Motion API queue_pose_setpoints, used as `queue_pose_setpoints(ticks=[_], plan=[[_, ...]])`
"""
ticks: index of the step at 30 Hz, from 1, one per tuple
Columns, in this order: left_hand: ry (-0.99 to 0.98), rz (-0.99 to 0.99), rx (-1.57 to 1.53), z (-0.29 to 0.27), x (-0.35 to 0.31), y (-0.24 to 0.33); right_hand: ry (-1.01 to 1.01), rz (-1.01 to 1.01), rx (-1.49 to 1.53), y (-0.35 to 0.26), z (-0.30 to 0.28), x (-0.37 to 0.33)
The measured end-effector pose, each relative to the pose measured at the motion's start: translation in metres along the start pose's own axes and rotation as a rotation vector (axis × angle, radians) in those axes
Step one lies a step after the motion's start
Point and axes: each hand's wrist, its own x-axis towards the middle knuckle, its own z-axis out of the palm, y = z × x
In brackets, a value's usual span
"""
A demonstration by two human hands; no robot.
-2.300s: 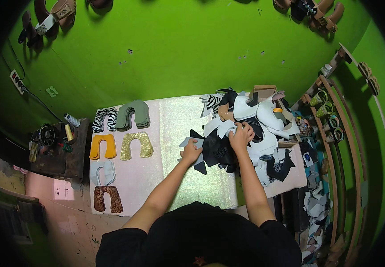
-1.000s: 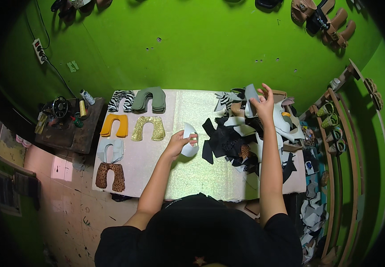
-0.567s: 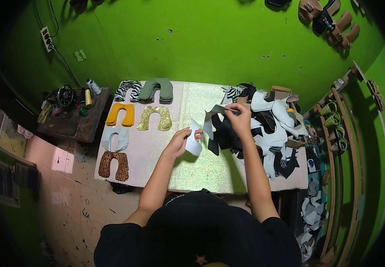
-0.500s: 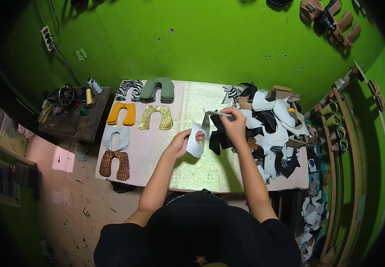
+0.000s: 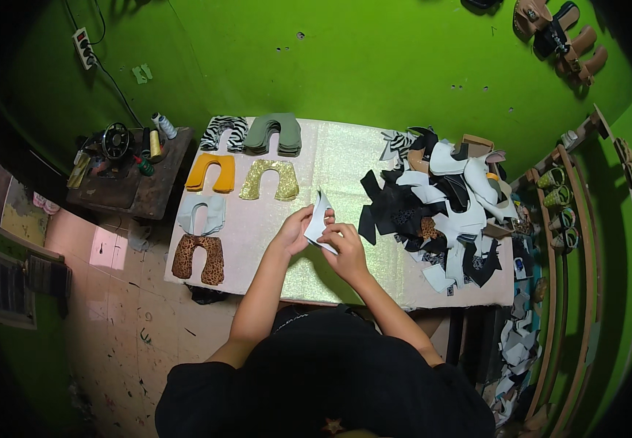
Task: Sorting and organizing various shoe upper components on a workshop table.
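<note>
Over the middle of the table, a white piece of sheet material (image 5: 317, 225), perhaps leather, is held up in both hands. It looks folded or seen edge-on, with a pointed tip upward. My left hand (image 5: 296, 228) is closed round its left side, thumb in front. My right hand (image 5: 343, 250) pinches its lower right edge. To the left lie U-shaped cut pieces: zebra-striped (image 5: 223, 134), grey-green (image 5: 273, 134), orange (image 5: 211, 173), glittery gold (image 5: 268, 180), pale grey (image 5: 201, 214) and leopard-print (image 5: 198, 259). Several of these are stacked.
A heap of white and black scraps (image 5: 447, 208) covers the right side of the pale table (image 5: 374, 281). At the left stands a sewing machine (image 5: 117, 142) with thread spools (image 5: 161, 128). Slippers hang on a wooden rack (image 5: 568, 212) at the right; sandals (image 5: 560, 40) hang above.
My right hand has come down and left, from a raised strip of the white piece to its lower edge. The piece, spread in a curve before, now appears narrower. The view has shifted slightly.
</note>
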Motion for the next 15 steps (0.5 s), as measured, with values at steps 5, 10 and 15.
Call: queue_pose_setpoints(ticks=[5, 10, 15], plan=[[0.044, 0.096, 0.196, -0.003, -0.007, 0.006, -0.038, 0.012, -0.014, -0.002, 0.008, -0.001], [0.065, 0.053, 0.436, -0.016, -0.02, 0.017, 0.012, 0.099, 0.065, 0.0, 0.004, 0.011], [-0.038, -0.002, 0.668, -0.011, -0.045, 0.026, 0.024, 0.255, 0.158, 0.033, 0.02, 0.026]])
